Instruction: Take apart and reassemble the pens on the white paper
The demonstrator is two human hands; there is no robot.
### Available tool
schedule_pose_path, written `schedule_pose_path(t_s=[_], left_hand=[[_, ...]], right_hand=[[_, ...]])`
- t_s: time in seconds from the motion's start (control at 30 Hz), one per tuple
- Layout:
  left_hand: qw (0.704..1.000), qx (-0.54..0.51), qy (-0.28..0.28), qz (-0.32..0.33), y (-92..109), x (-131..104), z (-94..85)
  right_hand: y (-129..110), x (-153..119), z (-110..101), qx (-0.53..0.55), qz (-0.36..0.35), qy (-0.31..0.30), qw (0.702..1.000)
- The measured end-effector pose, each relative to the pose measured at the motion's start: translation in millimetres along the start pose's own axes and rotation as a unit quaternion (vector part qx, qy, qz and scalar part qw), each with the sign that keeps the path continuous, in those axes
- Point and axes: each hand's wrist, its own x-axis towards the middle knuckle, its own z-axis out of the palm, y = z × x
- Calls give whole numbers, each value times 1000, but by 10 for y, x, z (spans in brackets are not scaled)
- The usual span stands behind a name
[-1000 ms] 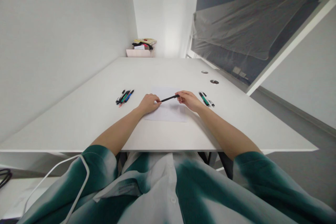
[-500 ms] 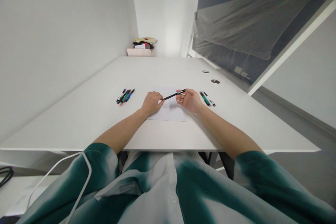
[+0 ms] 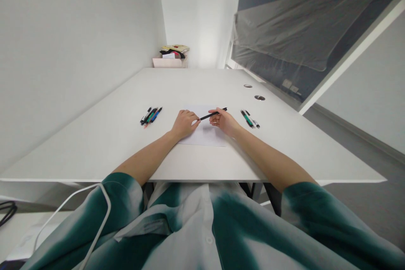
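Observation:
A black pen (image 3: 209,115) is held slanting above a white sheet of paper (image 3: 202,137), its right end higher than its left. The fingertips of my left hand (image 3: 185,124) pinch the pen's left end, with the hand over the paper's left side. Around the pen's right half, the thumb and fingers of my right hand (image 3: 225,122) are closed. To the left lies a group of several pens (image 3: 151,116) in black, green, blue and red. On the right, a green pen (image 3: 247,119) lies beside a black and clear one (image 3: 253,120).
The white table (image 3: 196,164) meets a wall on the left. At its far end stands a pale box (image 3: 170,63) with items in it. Two round metal discs (image 3: 260,98) are set near the right edge. A white cable (image 3: 104,202) hangs over my left sleeve.
My right hand has moved left along the pen, and its fingers have closed round it. The pen has shifted slightly to the right, still pinched by my left hand.

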Motion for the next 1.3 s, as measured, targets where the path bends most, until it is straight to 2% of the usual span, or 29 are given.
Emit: schedule_pose_path(t_s=[0.13,0.23,0.33,0.47,0.6,0.8,1.03,1.3], left_hand=[[999,-12,-21,34,35,6,-2],[1000,-12,-22,19,-11,6,20],[999,-6,-26,-22,-124,-4,59],[996,16,-58,-61,-271,-28,101],[992,16,-104,-77,-332,-50,119],[986,-3,-137,-95,-351,-60,141],[984,3,-149,-99,-373,-53,171],[984,22,-149,-92,-362,-54,162]], right_hand=[[131,19,105,-97,-54,-21,994],[160,39,87,-122,-68,-11,990],[144,83,-26,-120,-71,57,989],[146,160,-210,-151,-85,165,971],[194,208,-289,-168,-96,217,957],[257,170,-239,-233,-102,196,947],[243,135,-186,-345,-98,162,919],[222,138,-161,-369,-86,139,915]])
